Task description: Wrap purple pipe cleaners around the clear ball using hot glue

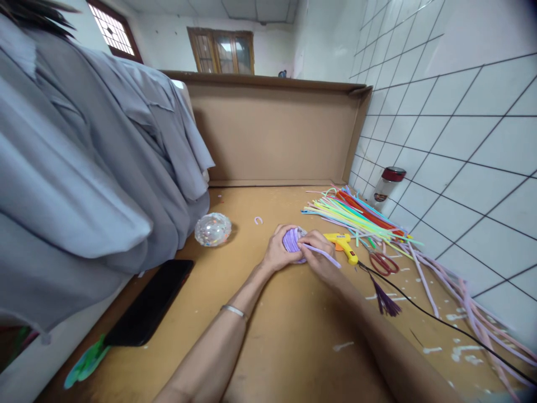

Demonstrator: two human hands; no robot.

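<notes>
Near the middle of the table, my left hand point(277, 251) is wrapped round the left side of a small round object covered in rows of purple pipe cleaner point(290, 239). Pinched in the fingers of my right hand point(318, 252) is a light purple strip point(325, 253) that lies against the object's right side, its free end pointing down to the right. A yellow glue gun point(347, 249) lies just right of my right hand. Red-handled scissors point(384, 263) rest beyond it. Part of the round object is hidden by my fingers.
Colourful pipe cleaners point(356, 215) spread along the tiled wall, near a red-lidded bottle point(388, 184). A clear faceted bowl point(213, 229) and a black phone-like slab point(151, 302) lie left. Cardboard point(277, 131) stands behind. A black cord and purple tassel point(385, 298) lie right.
</notes>
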